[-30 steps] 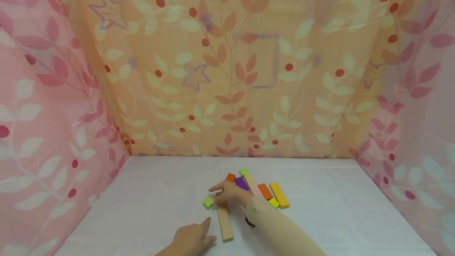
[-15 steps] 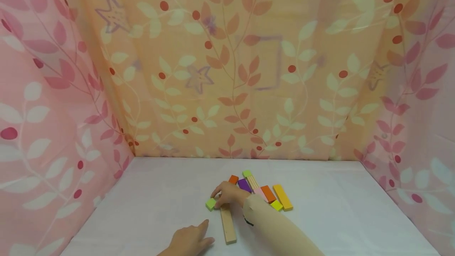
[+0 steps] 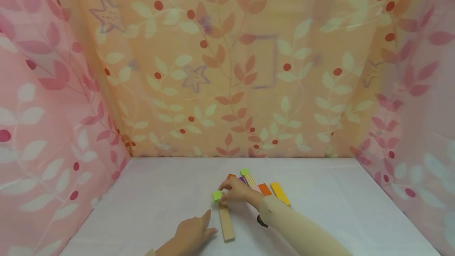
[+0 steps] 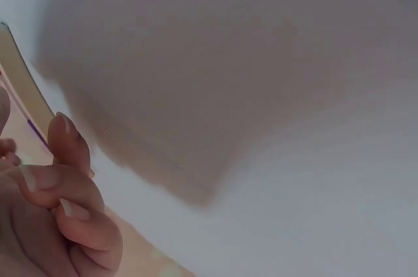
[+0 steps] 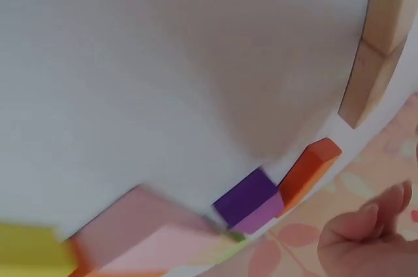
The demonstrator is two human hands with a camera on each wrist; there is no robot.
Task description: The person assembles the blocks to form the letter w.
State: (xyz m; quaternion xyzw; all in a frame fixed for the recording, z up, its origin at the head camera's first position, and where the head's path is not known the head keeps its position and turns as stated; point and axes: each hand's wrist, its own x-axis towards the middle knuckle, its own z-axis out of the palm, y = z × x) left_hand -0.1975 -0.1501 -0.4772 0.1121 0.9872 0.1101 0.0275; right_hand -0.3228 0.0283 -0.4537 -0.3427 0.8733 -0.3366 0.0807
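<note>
Left hand (image 3: 192, 230) nearest — relaxed, holding nothing, just beside the long wooden block (image 3: 227, 224) on the worktop (image 3: 163, 192); beyond, right hand (image 3: 235, 191) looks to be pinching the green cube (image 3: 216, 196) by the wood's far end; can't tell if they touch; I'd pinch lightly, faces square — a knock could skew the wood; purple block (image 5: 247, 197) and orange block (image 5: 308, 174) lie farther off.
</note>
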